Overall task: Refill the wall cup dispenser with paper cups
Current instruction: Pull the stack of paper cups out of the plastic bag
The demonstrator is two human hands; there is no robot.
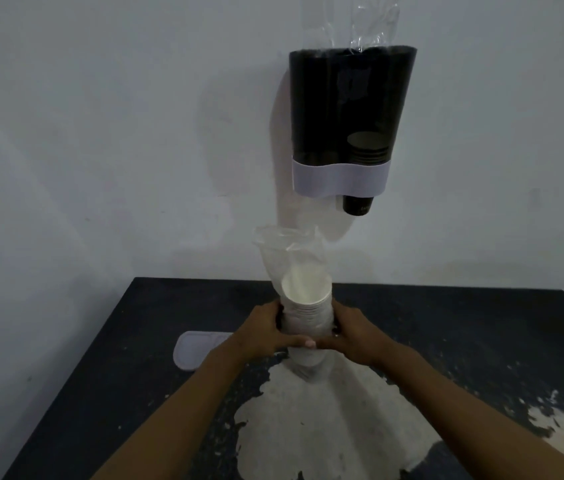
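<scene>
A dark see-through cup dispenser (342, 109) with a white band hangs on the wall. A short stack of dark cups (367, 152) shows in its right tube, and one dark cup (357, 205) pokes out below. Clear plastic wrap (374, 22) sticks out of its top. Over the table, a stack of white paper cups (304, 306) stands upright in an open clear plastic sleeve (287, 247). My left hand (266, 336) grips the stack from the left and my right hand (355, 336) from the right, thumbs meeting in front.
The black table (481, 341) has worn, pale patches of peeled surface near me. A white oblong lid (194, 351) lies flat on the table left of my hands. The plain white wall is behind.
</scene>
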